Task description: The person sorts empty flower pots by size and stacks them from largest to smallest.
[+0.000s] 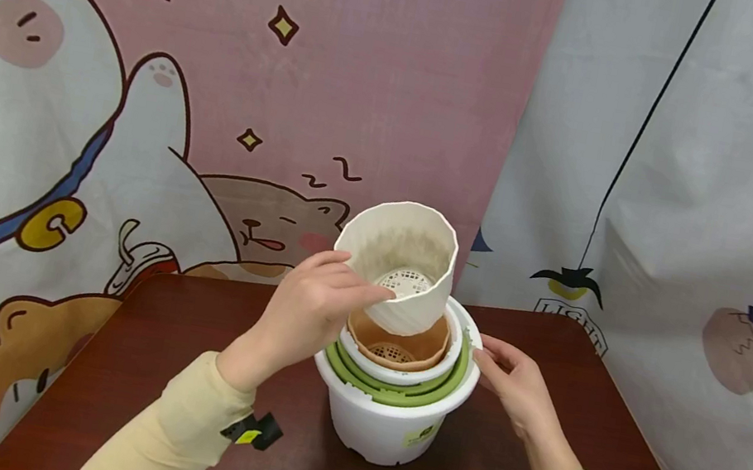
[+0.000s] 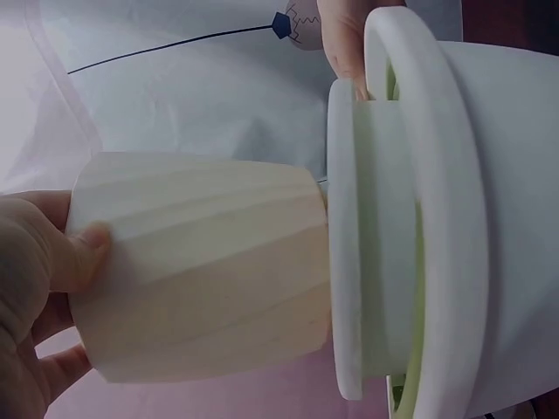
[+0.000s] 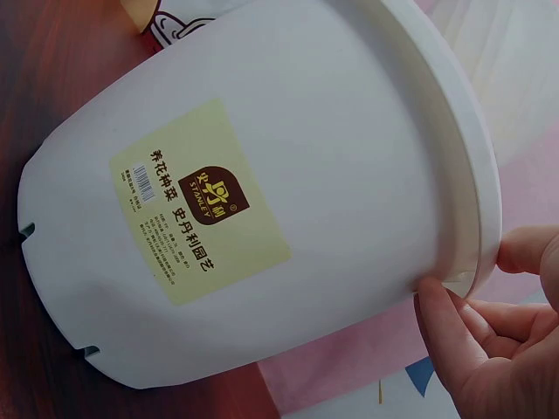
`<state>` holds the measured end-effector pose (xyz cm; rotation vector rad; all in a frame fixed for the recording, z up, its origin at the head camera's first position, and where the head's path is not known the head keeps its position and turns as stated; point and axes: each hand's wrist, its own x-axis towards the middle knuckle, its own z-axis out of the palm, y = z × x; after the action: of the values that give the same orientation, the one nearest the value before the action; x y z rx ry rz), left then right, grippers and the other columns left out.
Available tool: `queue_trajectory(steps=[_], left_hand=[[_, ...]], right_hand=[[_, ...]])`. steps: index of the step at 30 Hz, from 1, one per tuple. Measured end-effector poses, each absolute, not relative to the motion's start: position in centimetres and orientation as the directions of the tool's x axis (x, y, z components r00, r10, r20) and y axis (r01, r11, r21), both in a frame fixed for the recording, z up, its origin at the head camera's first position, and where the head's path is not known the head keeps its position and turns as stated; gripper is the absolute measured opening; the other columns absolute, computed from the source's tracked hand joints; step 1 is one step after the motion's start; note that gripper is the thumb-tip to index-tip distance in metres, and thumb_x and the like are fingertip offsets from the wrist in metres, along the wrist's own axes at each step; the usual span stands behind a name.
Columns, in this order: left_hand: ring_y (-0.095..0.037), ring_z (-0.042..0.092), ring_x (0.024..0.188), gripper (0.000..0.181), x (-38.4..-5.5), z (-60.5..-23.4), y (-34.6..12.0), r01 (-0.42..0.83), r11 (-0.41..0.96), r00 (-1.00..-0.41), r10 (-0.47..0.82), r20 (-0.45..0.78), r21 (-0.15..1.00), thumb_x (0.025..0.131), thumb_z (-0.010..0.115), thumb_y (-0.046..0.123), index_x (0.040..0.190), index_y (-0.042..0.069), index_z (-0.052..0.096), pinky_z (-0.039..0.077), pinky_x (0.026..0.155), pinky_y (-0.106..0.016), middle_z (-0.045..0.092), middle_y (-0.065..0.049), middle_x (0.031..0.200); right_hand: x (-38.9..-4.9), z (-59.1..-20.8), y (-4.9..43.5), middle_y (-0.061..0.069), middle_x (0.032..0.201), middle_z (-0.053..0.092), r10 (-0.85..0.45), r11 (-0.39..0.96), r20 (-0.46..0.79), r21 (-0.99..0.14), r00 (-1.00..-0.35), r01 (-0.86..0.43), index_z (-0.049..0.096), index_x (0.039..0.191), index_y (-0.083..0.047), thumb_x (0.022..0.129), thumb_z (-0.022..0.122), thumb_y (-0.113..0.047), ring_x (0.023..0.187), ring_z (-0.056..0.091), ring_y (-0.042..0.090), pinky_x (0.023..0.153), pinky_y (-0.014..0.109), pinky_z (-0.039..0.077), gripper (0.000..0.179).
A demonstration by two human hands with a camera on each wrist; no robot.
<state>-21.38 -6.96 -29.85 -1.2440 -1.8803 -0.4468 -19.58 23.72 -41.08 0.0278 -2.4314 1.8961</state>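
Tilted above a nested stack of pots is a cream plastic flowerpot (image 1: 409, 262) with faceted sides and a grid base. My left hand (image 1: 320, 296) pinches its near rim, the thumb outside in the left wrist view. Below it a brown pot (image 1: 427, 351) sits inside a smaller white pot (image 1: 447, 365), with a green rim (image 1: 393, 396) around that. All stand in a large white flowerpot (image 1: 373, 428), whose side carries a yellow-green label (image 3: 201, 201). On the right, my right hand (image 1: 513, 381) pinches the large pot's rim between thumb and fingers.
The stack stands on a dark brown table (image 1: 186, 370). A pink printed cloth (image 1: 410, 90) hangs behind it, and a pale grey cloth (image 1: 715, 202) hangs at the right, close to the table's edge.
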Motion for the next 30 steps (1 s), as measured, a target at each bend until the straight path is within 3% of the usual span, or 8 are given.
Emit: queue_trajectory(steps=[30], left_hand=[[-0.012,0.066,0.079,0.043,-21.6,-31.3,-7.0,0.889,0.420,-0.189,0.699,0.690,-0.182,0.078,0.061,-0.016,0.100,0.016,0.079,0.049,0.098,-0.041,0.071,0.006,0.078]], right_hand=[[-19.5,-41.0,23.6,0.029,0.129,0.055,0.004,0.218,0.070,-0.974,-0.998,-0.067,0.046,0.139,0.012,0.100,0.062,-0.019,0.103,0.064,0.014,0.085,0.030,0.056,0.053]])
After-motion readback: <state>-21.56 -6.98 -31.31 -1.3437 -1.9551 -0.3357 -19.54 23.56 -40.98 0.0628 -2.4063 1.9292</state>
